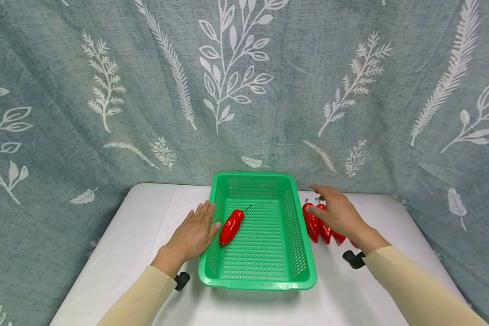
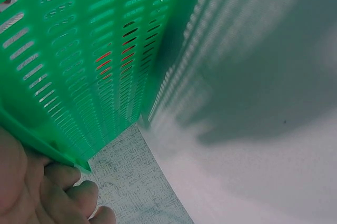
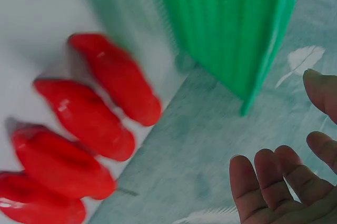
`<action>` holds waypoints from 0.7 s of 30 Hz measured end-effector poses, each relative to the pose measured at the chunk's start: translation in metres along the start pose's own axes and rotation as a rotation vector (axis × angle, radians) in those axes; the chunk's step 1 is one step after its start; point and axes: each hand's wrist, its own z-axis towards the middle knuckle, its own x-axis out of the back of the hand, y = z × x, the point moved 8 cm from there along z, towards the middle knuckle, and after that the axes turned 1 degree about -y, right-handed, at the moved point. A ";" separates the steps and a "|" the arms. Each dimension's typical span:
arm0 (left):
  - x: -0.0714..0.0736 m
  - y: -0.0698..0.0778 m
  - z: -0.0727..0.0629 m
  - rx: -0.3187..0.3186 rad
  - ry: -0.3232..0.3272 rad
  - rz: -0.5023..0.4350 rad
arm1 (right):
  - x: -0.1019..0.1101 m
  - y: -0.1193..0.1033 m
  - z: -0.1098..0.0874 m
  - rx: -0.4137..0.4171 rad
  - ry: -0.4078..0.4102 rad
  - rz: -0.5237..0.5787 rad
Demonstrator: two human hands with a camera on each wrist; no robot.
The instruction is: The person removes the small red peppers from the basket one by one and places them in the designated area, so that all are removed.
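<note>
A green plastic basket [image 1: 257,284] with slotted walls stands in the middle of the table. One red pepper [image 1: 231,227] with a thin stem lies inside it, toward the left wall. My left hand [image 1: 193,231] rests at the basket's left rim, fingers extended; in the left wrist view its fingers [image 2: 79,195] show beside the rim. To the right of the basket, several red peppers [image 3: 87,119] lie side by side in a row. Over them hovers my right hand [image 1: 338,213], thumb and fingers spread apart, holding nothing. It partly hides the row in the head view.
A white tabletop [image 1: 146,217] carries the basket and the row of peppers. Behind and around it hangs a grey-green cloth [image 1: 293,99] with white leaf prints. Small black devices [image 1: 182,280] sit at both wrists.
</note>
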 end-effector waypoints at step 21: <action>0.000 0.000 0.000 0.004 -0.003 0.012 | -0.055 -0.099 0.043 0.121 -0.060 0.076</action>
